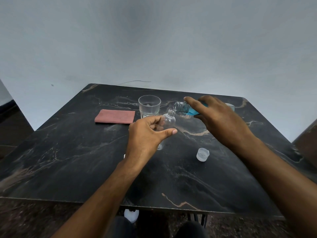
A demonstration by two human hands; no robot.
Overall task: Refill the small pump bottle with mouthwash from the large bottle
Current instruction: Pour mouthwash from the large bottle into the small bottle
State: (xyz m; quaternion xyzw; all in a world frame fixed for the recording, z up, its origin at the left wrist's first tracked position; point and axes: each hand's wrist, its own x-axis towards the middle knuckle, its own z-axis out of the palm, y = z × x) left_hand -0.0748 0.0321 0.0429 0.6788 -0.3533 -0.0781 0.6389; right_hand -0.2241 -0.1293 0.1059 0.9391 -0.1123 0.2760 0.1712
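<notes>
My left hand [147, 133] holds the small clear bottle [169, 120] above the table, its open neck tilted up to the right; it looks empty. My right hand [217, 117] grips the large bottle [184, 108], tipped almost level with its open mouth pointing left, just above and right of the small bottle's neck. Blue mouthwash lies in the large bottle's lower side near the neck. No stream shows between the two mouths. Most of the large bottle is hidden under my right hand.
An empty drinking glass [149, 105] stands just behind the bottles. A folded pink cloth [115, 116] lies to its left. A clear plastic cap [202, 154] sits on the dark marble table [68, 152] below my right wrist. A white object [131, 215] shows under the table's front edge.
</notes>
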